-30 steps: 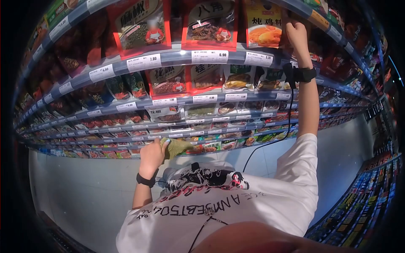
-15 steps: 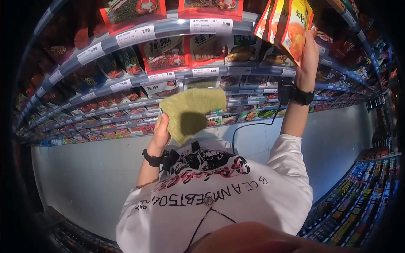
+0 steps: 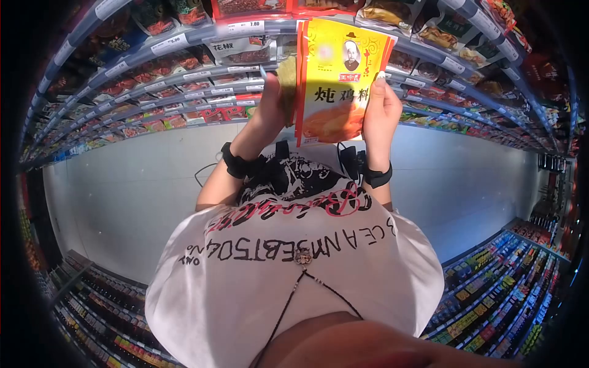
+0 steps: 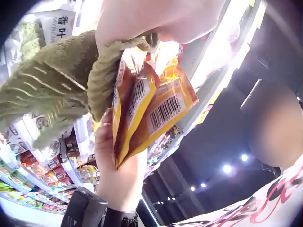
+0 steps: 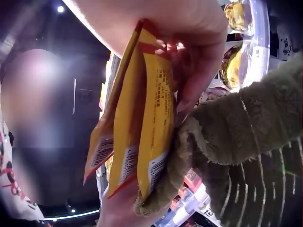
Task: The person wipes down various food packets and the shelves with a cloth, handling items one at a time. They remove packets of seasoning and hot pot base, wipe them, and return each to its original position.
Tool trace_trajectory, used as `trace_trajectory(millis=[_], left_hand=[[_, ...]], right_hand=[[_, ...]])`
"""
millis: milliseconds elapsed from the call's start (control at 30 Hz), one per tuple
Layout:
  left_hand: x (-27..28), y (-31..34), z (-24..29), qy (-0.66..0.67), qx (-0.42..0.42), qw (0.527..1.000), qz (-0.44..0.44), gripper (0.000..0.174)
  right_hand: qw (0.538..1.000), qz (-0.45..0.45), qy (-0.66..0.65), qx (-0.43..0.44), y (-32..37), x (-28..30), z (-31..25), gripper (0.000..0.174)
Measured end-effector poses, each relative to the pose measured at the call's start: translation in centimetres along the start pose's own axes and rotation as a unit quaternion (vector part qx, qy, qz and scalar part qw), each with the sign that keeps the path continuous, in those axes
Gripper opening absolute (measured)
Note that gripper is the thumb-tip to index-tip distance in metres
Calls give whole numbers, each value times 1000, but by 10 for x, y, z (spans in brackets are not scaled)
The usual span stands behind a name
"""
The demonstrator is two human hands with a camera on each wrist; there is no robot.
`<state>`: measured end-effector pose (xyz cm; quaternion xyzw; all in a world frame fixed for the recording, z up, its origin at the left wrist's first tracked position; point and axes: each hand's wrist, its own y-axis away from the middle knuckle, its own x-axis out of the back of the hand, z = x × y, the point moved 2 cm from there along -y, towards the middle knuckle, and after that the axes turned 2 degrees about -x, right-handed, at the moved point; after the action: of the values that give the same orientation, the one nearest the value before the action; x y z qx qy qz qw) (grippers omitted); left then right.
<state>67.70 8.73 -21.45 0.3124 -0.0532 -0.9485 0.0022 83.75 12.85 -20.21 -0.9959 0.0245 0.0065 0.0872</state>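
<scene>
A small stack of yellow-and-red chicken-stew seasoning packets (image 3: 340, 80) is upright before the chest, the top one's printed front facing me. My right hand (image 3: 381, 113) pinches their right edge, thumb on the front. On the other side, my left hand (image 3: 265, 116) grips an olive-green ribbed cloth (image 3: 286, 86), which lies against the packets' left edge. In the left wrist view the cloth (image 4: 52, 71) hangs in folds beside the packets (image 4: 158, 111). Three packets (image 5: 154, 109) fan apart at the bottom in the right wrist view, their barcodes showing. The packets partly hide the left fingers.
Tiered store shelves with price labels (image 3: 242, 27) and bagged spices (image 3: 245, 49) curve across the front. Pale floor tiles (image 3: 123, 178) run below them. More stocked shelves (image 3: 491, 300) stand behind the person. A dark cable (image 3: 205, 175) hangs near the left wrist.
My right hand has taken the packets off the upper shelf and brought them down and left to the chest. The left hand has risen with the cloth to meet them; the view has tilted down.
</scene>
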Motion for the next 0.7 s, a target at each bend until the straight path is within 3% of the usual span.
trace_trajectory(millis=[67,167,200,233,300,333,400,433,467,500,567,667,700], left_hand=[[1,5,2,-15,-43,999,-20,55],[-3,7,21,-292,-35,955,-30,48],[-6,8,24,-201,-11,980,5,50],[-3,9,22,-201,-9,979,8,50],[6,7,17,-114,-68,991,19,48],[11,5,14,-47,-116,992,-13,47],[15,9,16,21,-115,993,-19,46],[18,11,16,90,-109,990,-25,46],[32,11,7,115,-66,991,-27,49],[41,11,2,116,-68,991,-25,49],[49,10,-4,291,-36,940,-174,53],[45,13,3,323,-59,923,-201,55],[45,14,6,340,-74,909,-229,56]], right_hand=[[995,15,89,41,5,-6,0,34],[987,-3,138,86,10,-13,-7,34],[985,-28,150,81,9,-15,-14,37],[985,-30,149,78,5,-13,-21,37],[987,-145,58,38,-11,-5,-26,41],[987,-155,-40,0,-22,-3,-10,45],[979,-160,-103,-74,-32,-7,21,50],[966,-179,-130,-131,-31,-14,45,53],[907,-250,-243,-237,-26,-23,70,58],[833,-244,-293,-401,-15,-32,69,62],[722,-297,-382,-495,-2,-43,76,69],[739,-322,-381,-454,-3,-26,132,68],[737,-322,-383,-455,0,-26,119,68]])
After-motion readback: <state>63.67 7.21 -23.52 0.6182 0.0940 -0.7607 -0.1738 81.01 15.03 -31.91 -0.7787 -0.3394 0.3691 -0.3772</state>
